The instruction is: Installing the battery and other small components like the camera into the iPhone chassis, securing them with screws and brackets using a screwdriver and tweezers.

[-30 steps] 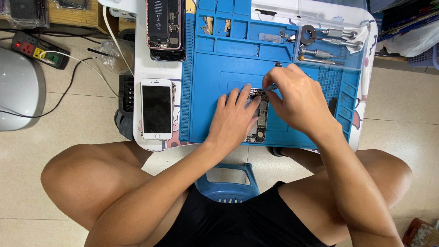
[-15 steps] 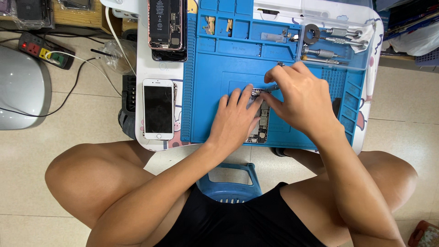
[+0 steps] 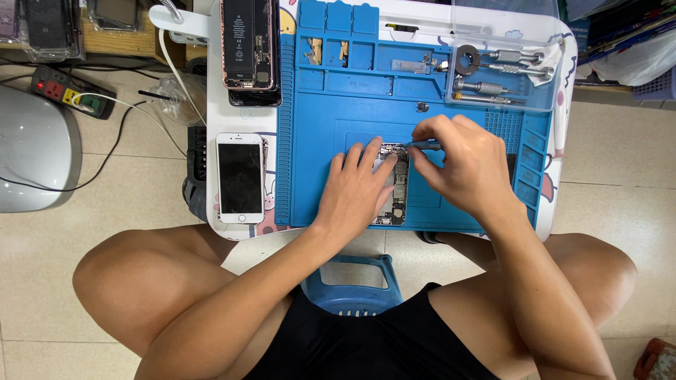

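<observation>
Opened phone chassis (image 3: 396, 188) lying at the centre of the blue silicone repair mat (image 3: 331, 112); both hands working over it.

Left hand (image 3: 359, 190) is lying flat on the chassis with fingers spread, seemingly pinning it so it cannot slide; right hand (image 3: 461, 169) is pinching a slim grey screwdriver (image 3: 422, 146) between thumb and forefinger, tip angled toward the chassis' upper end at twelve o'clock, likely for fine control; a clear plastic tray (image 3: 503, 70) of metal drivers is sitting at one o'clock; a white smartphone (image 3: 240, 177) with glossy black screen is resting at nine o'clock, off the mat; another opened phone (image 3: 250, 46), battery exposed, is lying at eleven o'clock.
</observation>
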